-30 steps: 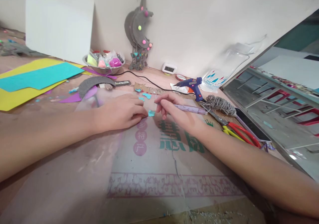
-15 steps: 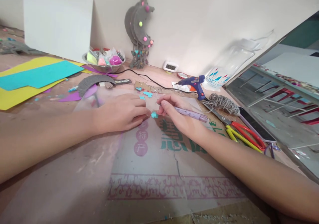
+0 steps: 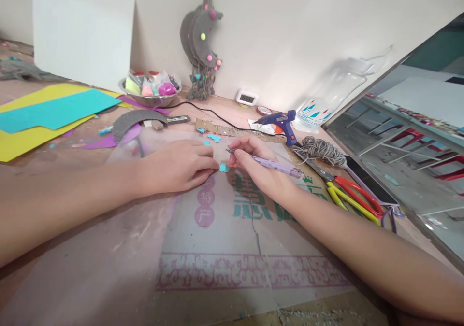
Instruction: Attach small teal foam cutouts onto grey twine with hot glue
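My right hand (image 3: 255,164) is closed around a slim purple pen (image 3: 277,165), whose tip points left and sits raised above the sheet. Its lower fingers reach a small blue cut-out piece (image 3: 224,168), scalloped along its edge. From the other side my left hand (image 3: 181,165) rests low on the sheet, fingers bent together, with the index fingertip and thumb at that piece's left edge. Several similar blue cut-outs (image 3: 214,137) lie just beyond the hands. Under everything is a translucent plastic sheet (image 3: 217,241) over printed cardboard.
Blue and yellow sheets (image 3: 61,108) lie at left, near a bowl of clay packets (image 3: 149,97). A glue gun (image 3: 281,120), grey yarn (image 3: 322,150), red-and-yellow-handled scissors (image 3: 357,198) and a phone (image 3: 369,181) line the right side. A grey moon ornament (image 3: 197,41) hangs on the wall.
The pen's tip shows more clearly now, and the small blue piece looks slightly turned between the fingers. Both hands stay almost in place; the view has shifted a little.
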### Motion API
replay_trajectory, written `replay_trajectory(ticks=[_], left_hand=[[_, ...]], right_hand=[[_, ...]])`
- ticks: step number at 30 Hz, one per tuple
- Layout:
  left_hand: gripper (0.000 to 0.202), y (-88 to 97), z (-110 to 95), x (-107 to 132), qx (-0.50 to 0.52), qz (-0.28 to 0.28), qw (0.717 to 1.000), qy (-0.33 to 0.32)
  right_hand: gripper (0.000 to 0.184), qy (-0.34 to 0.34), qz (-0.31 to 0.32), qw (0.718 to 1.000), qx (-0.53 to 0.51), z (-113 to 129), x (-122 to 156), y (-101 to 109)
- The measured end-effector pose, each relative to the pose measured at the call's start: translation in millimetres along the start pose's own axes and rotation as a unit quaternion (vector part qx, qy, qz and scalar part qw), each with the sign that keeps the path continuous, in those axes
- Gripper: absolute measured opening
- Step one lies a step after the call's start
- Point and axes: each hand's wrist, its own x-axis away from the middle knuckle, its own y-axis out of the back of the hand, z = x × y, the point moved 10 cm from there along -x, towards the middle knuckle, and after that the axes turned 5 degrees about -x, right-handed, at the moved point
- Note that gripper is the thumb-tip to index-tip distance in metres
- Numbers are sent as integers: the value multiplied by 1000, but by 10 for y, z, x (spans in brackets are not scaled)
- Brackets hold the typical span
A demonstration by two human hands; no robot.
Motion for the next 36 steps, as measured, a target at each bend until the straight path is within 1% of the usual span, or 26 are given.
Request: replay_trajectory(ticks=[5, 10, 16, 22, 27, 32, 36], left_hand=[[27, -14, -13, -12, -5, 13, 1000, -7], [27, -23, 1, -22, 21, 25, 999, 2], [24, -35, 48, -29, 41, 30, 998, 31], [24, -53, 76, -28, 48, 40, 997, 49], [25, -61, 73, -24, 49, 43, 997, 44], [24, -90, 88, -17, 48, 55, 996, 49], [25, -103, 97, -12, 49, 58, 996, 54]], right_hand=[[9, -2, -8, 1000, 28, 19, -24, 2], [19, -14, 3, 995, 98, -80, -98, -21], [25, 7, 0, 986, 166, -92, -136, -26], [24, 1, 3, 985, 171, -85, -127, -41], [23, 0, 1, 985, 173, -112, -129, -42], [24, 2, 15, 986, 165, -146, -131, -64], [24, -11, 24, 987, 158, -147, -118, -88]])
